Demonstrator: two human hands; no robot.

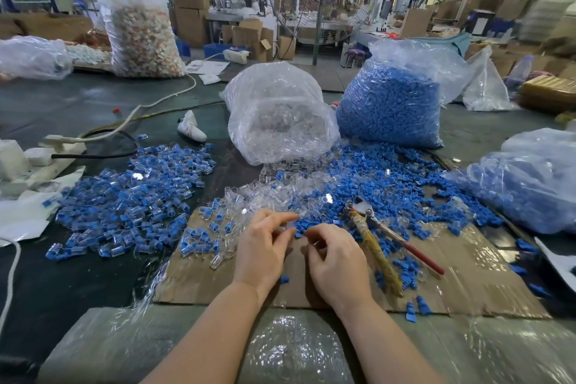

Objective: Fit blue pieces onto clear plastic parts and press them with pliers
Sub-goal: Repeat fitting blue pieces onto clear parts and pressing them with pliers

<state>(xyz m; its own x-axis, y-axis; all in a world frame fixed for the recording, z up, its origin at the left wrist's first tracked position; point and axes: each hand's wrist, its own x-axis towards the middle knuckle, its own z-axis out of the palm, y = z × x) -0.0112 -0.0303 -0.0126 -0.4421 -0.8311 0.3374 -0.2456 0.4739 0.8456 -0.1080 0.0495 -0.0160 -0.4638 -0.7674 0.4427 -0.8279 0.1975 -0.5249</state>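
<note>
Blue pieces were seen strewn loose across the tabletop, spilling from the foot of a plastic bag of blue pieces at the far right of centre. Clear plastic parts were heaped just in front of a transparent bag of clear parts, which stood beside the blue bag. A sheet of cardboard was laid under the working area. Above it, the left hand was held with its thumb and forefinger pinching a small clear part. The right hand was held close beside it, its fingers curled inward and its fingertips nearly touching those of the left; what it held, if anything, could not be told. Pliers were found lying on the cardboard just right of the right hand, untouched, one handle red and the other wrapped in yellowish tape. A pile of assembled pieces, clear with blue inserts, was spread on the left of the tabletop. Another bag of blue pieces was seen at the right edge. A white power strip with its cable was set at the far left.
</note>
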